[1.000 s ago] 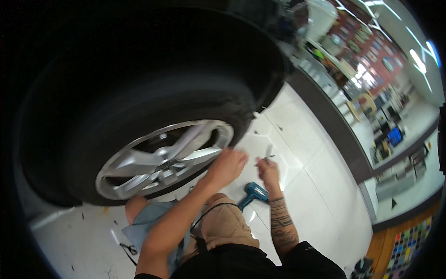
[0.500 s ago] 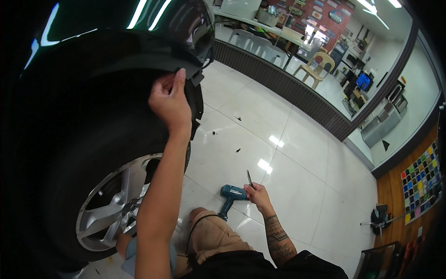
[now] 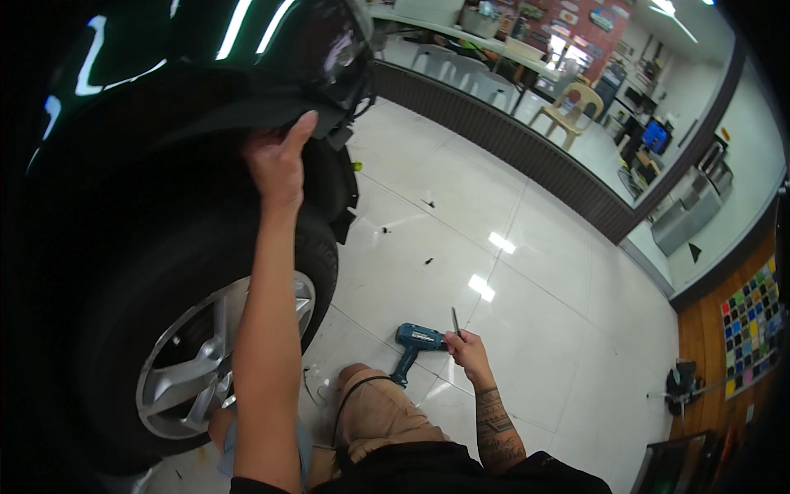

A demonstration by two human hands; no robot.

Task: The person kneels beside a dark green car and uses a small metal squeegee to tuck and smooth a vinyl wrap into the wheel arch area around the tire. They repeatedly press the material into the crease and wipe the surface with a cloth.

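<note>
My left hand (image 3: 278, 160) reaches up and grips the edge of the black wheel arch (image 3: 206, 107) of a dark car, fingers curled over its rim. Below it sits the tyre with a silver alloy wheel (image 3: 193, 370). My right hand (image 3: 467, 346) is low over the white tiled floor and holds a thin dark screwdriver-like tool (image 3: 455, 320), tip pointing up. A teal cordless drill (image 3: 413, 342) lies on the floor just left of that hand, beside my bent knee (image 3: 374, 403).
The car's front bumper and headlight (image 3: 341, 58) jut out to the upper middle. Small dark bits (image 3: 428, 202) lie scattered on the tiles. Plastic chairs (image 3: 568, 107) and a long counter line the far wall; a colour sample board (image 3: 749, 321) hangs at right.
My left hand went from the wheel up to the wheel arch and now holds its edge. My view has tilted upward. The right hand keeps the thin tool beside the drill.
</note>
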